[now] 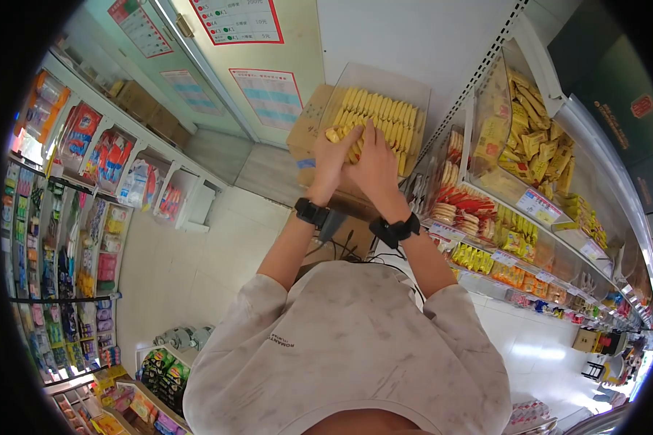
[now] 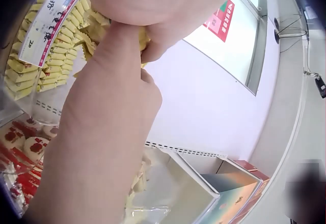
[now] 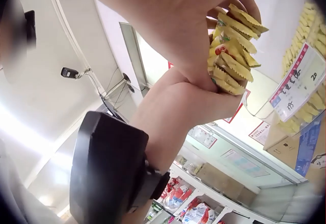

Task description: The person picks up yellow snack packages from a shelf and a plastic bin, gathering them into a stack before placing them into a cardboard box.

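Note:
Small yellow packets stand in tight rows in a clear bin (image 1: 386, 76) in front of the person. Above the bin's near part, the left hand (image 1: 331, 161) and right hand (image 1: 374, 163) come together around a bunch of packets (image 1: 354, 152). In the right wrist view that bunch (image 3: 232, 53) is a short stack on edge, gripped by the right hand (image 3: 188, 25) from above and the left hand (image 3: 175, 102) from below. The left wrist view shows the left hand (image 2: 158, 5) and right hand (image 2: 114, 76) largely covering the packets.
A price label (image 2: 48, 25) is on the bin's front. A cardboard box (image 1: 306, 129) is beside and under the bin. Snack shelves (image 1: 537, 206) run along the right, hanging goods (image 1: 58, 268) along the left. A door (image 1: 290, 58) stands behind.

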The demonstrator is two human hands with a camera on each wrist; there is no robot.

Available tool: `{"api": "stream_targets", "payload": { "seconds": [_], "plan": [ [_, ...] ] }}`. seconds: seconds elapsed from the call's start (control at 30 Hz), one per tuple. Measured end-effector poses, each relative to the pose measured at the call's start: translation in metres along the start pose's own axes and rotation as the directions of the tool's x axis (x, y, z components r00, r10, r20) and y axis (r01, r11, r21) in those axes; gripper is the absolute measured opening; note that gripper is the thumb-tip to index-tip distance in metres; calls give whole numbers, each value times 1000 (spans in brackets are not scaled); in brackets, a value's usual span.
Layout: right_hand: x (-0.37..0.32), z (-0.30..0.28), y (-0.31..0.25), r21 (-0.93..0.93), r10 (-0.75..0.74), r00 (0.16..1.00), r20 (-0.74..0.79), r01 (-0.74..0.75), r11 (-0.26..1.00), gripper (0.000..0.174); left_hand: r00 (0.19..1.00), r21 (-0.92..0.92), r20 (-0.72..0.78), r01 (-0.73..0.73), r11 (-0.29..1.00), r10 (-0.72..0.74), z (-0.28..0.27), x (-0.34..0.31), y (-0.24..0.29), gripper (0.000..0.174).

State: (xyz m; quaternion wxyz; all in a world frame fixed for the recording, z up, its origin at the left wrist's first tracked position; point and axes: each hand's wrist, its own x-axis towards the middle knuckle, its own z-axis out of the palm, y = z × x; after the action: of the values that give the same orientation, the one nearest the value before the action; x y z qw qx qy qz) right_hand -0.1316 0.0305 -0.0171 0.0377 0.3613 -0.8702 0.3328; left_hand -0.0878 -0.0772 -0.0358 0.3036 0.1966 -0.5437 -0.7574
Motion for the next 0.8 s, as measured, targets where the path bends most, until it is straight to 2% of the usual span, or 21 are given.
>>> {"api": "stream_targets", "payload": {
  "seconds": [0.07, 0.1, 0.17, 0.23, 0.3, 0.37, 0.4, 0.47, 0.57, 0.7, 0.8],
  "plan": [
    [21, 3, 10, -21, -7, 999, -46, 6, 1000, 101, 988, 59, 74, -139, 989, 134, 7, 6, 16, 43],
    [33, 5, 17, -32, -12, 998, -67, 10, 999, 100, 994, 94, 5, -113, 989, 113, 6, 14, 9, 41],
    [65, 9, 32, 31, 73, 997, -31, -72, 997, 92, 987, 158, -135, -61, 986, 83, 0, 32, -18, 40],
    [99, 11, 47, 125, 143, 988, 64, -151, 981, 85, 969, 406, -6, -222, 886, 246, -3, 28, -26, 33],
    [129, 14, 64, 233, 187, 956, 225, -239, 942, 79, 916, 636, 166, -382, 671, 364, -8, 24, -36, 28],
    [148, 22, 73, 205, 276, 921, 276, -337, 919, 76, 838, 793, 365, -508, 334, 406, -15, 20, -53, 23],
    [158, 29, 77, 190, 317, 900, 299, -382, 905, 74, 815, 818, 396, -523, 240, 423, -18, 19, -64, 23],
    [183, 78, 108, 108, 326, 929, 174, -346, 932, 79, 768, 849, 452, -527, 48, 454, -21, 17, -82, 24],
    [203, 97, 103, -27, 370, 927, 60, -369, 929, 91, 711, 847, 470, -529, -43, 523, -21, 15, -88, 29],
    [207, 109, 76, -114, 496, 867, 48, -489, 865, 101, 719, 844, 486, -533, -55, 497, -21, 13, -87, 25],
    [215, 138, 72, -196, 564, 825, -9, -555, 808, 107, 708, 837, 509, -540, -89, 489, -23, 16, -85, 24]
  ]
}}
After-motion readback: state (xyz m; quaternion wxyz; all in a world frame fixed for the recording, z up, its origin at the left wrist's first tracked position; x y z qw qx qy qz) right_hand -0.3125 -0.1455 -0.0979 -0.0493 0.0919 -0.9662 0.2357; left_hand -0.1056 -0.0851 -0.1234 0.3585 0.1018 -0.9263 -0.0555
